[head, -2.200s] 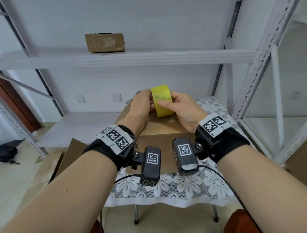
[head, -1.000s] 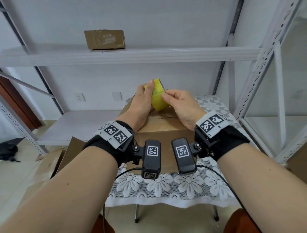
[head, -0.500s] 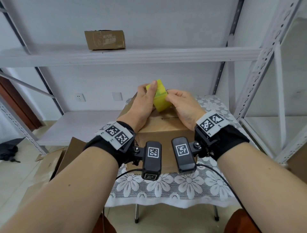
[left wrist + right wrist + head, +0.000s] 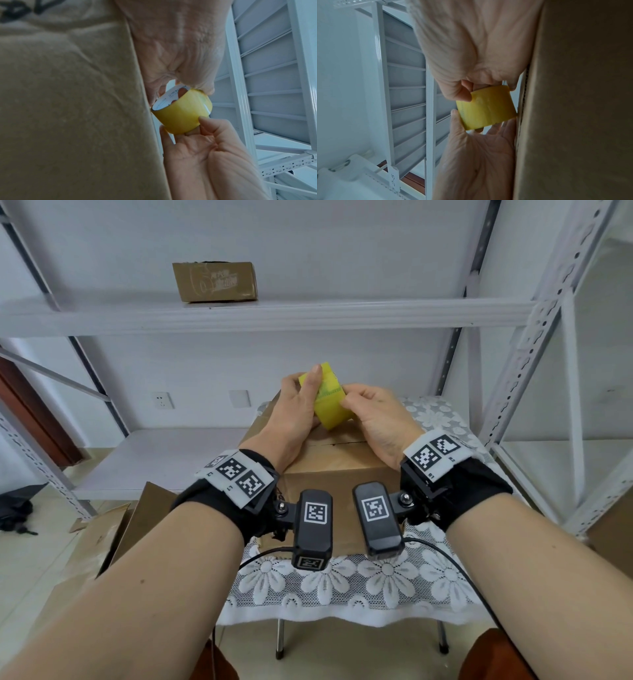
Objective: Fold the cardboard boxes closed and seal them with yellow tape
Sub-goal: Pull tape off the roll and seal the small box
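Observation:
A roll of yellow tape [image 4: 330, 402] is held in both hands just above the far end of a closed brown cardboard box [image 4: 329, 470]. My left hand [image 4: 308, 386] grips the roll from the left, thumb up along its side. My right hand [image 4: 347, 400] pinches the roll's right side with thumb and fingers. In the left wrist view the tape [image 4: 183, 116] shows its white core, beside the box wall [image 4: 68, 108]. In the right wrist view my right thumb presses on the tape [image 4: 486, 108]. No loose tape end is visible.
The box stands on a small table with a white lace cloth [image 4: 376, 583]. A small brown box [image 4: 215, 281] sits on the upper shelf. Flattened cardboard [image 4: 113, 542] lies on the floor at left. White metal shelf posts [image 4: 534, 337] rise at right.
The roll has been turned in my hands, from broad face toward me to tilted. Both hands kept hold of it and stayed above the box's far end.

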Available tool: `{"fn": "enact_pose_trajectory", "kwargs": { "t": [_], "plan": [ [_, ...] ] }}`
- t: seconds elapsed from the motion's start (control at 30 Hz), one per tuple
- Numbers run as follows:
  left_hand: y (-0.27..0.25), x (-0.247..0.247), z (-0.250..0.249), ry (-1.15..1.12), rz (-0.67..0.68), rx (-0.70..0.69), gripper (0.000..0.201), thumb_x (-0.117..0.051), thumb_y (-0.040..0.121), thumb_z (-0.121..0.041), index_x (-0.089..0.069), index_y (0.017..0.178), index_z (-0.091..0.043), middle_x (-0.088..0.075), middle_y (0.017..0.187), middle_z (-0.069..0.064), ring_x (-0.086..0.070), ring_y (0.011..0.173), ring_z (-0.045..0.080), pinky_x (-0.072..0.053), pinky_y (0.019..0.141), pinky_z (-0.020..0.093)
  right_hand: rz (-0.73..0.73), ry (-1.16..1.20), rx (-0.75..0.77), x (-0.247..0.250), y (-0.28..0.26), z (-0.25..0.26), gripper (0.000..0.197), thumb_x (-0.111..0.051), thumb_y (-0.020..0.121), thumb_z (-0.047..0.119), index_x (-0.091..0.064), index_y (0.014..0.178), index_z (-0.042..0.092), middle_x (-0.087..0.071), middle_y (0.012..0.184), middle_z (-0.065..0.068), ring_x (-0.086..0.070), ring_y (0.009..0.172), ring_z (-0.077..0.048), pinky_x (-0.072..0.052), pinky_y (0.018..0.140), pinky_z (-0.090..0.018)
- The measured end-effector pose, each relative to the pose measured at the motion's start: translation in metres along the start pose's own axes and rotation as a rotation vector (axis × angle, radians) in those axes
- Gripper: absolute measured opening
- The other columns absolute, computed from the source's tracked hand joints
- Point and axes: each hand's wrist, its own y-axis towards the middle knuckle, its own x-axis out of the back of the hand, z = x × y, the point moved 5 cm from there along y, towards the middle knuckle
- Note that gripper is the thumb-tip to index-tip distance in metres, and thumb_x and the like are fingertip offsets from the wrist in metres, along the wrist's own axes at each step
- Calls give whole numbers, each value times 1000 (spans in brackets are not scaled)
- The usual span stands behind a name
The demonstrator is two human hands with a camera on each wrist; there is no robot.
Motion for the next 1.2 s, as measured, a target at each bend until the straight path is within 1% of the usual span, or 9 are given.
{"fn": "enact_pose_trajectory", "kwargs": {
  "t": [0.2,0.33,0.47,0.6,0.7,0.77,0.87,1.1,1.2],
  "plan": [
    [0,0,1,-10,-4,1,44,-46,99,-47,-38,127,-13,-55,117,6,-60,98,14,-56,80,29,23,39,15,2,0,-1,30,-44,78,-5,-71,90,0,-66,88,-20,-58,85,-27,-48,88,-42],
    [0,-1,1,-19,4,3,40,-46,99,-46,-39,124,-14,-55,112,4,-60,92,11,-55,77,26,4,86,4,3,0,-2,14,-62,84,12,-73,76,12,-68,84,-13,-59,87,-25,-47,92,-43],
    [2,1,2,-20,-10,15,49,-46,99,-47,-38,132,-11,-57,114,6,-61,92,12,-55,74,25,20,52,11,5,2,-7,19,-56,93,13,-71,101,3,-70,100,-18,-63,95,-27,-48,98,-43],
    [4,0,3,-19,-14,7,49,-46,99,-46,-38,132,-10,-56,116,7,-61,91,12,-54,70,23,49,60,22,4,2,-6,23,-49,96,5,-66,109,-3,-69,102,-21,-64,94,-27,-49,96,-40],
    [6,0,6,-38,-2,29,51,-48,98,-46,-38,131,-9,-56,122,10,-63,100,18,-57,83,32,43,65,21,3,1,-5,23,-47,96,4,-66,109,-1,-70,100,-16,-64,94,-22,-50,94,-35],
    [5,-1,6,-90,40,57,59,-53,95,-49,-37,133,-6,-57,124,13,-64,107,23,-54,93,41,12,88,15,4,0,-3,20,-49,96,5,-68,103,4,-70,97,-12,-63,91,-19,-49,92,-34],
    [3,-3,6,-130,111,60,76,-62,86,-53,-35,139,-5,-57,121,14,-64,105,24,-56,88,40,-64,119,20,7,-3,0,13,-59,93,13,-68,86,8,-66,87,-10,-59,86,-19,-49,87,-34],
    [8,0,9,-35,6,51,59,-54,92,-55,-41,132,-14,-59,119,9,-64,109,24,-54,95,43,-176,95,37,10,-2,-1,14,-60,93,16,-67,80,17,-65,82,2,-60,81,-11,-51,75,-20],
    [8,1,8,-53,-20,58,57,-51,94,-54,-42,126,-8,-59,110,8,-65,103,23,-55,92,41,-176,118,-40,6,1,-9,16,-69,85,30,-70,70,24,-67,79,2,-62,83,-19,-52,74,-36]
  ]
}}
